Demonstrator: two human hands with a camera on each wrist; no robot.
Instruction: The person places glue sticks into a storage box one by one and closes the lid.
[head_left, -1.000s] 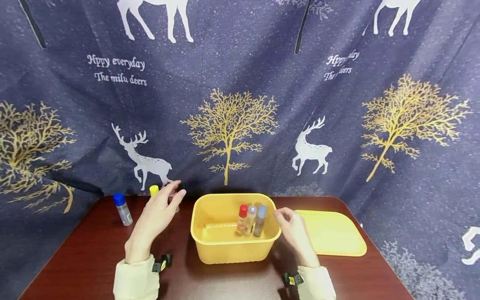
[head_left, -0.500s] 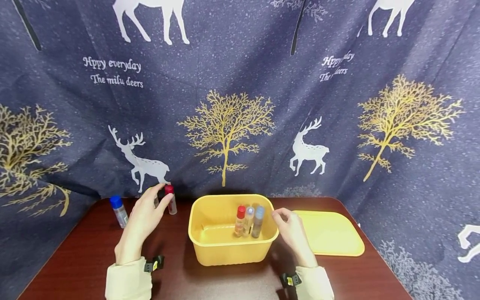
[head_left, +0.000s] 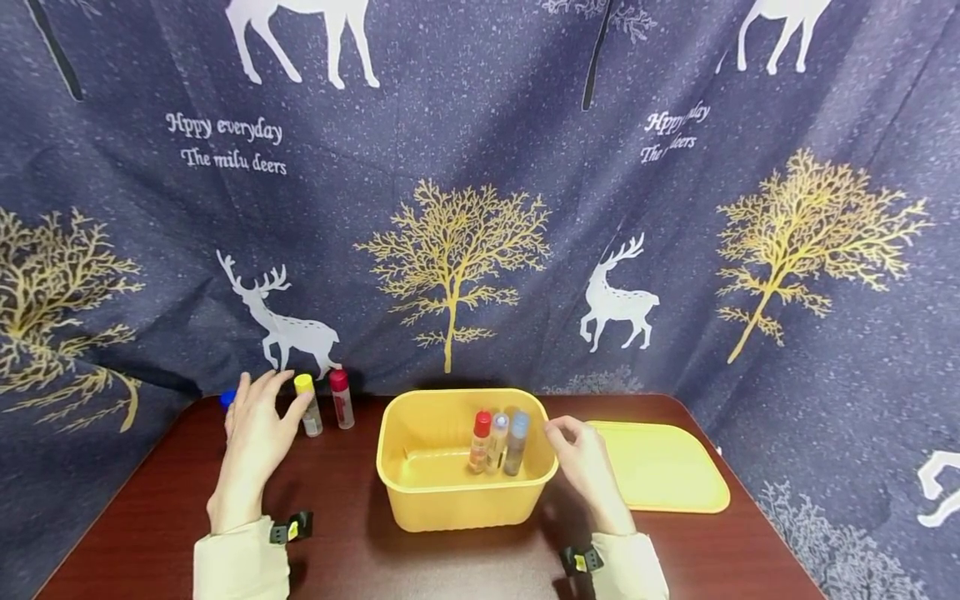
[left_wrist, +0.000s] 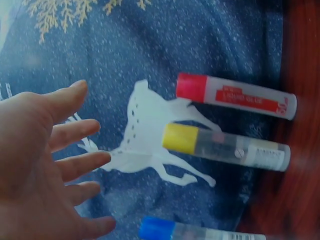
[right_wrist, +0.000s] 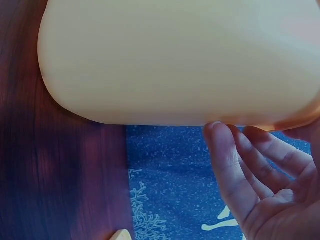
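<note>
My left hand (head_left: 258,429), fingers spread and holding nothing, hovers at the table's back left. It partly hides a blue-capped glue bottle (left_wrist: 157,229) in the head view. Right of it stand two more clear bottles, a yellow-capped glue bottle (head_left: 308,404) and a red-capped liquid glue bottle (head_left: 342,400). My right hand (head_left: 588,462) pinches the right rim of a yellow plastic box (head_left: 465,507). Inside, toward its right end, three bottles stand together: one with a red cap (head_left: 480,442), one pale-capped (head_left: 498,442) and one with a light blue cap (head_left: 517,442).
A flat yellow lid (head_left: 667,467) lies on the dark red-brown table (head_left: 360,558), right of the box. Behind the table hangs a dark blue cloth (head_left: 465,108) printed with deer and trees.
My left hand has moved left, past the red- and yellow-capped bottles toward the blue-capped one, now partly covered. The right hand stays at the box rim.
</note>
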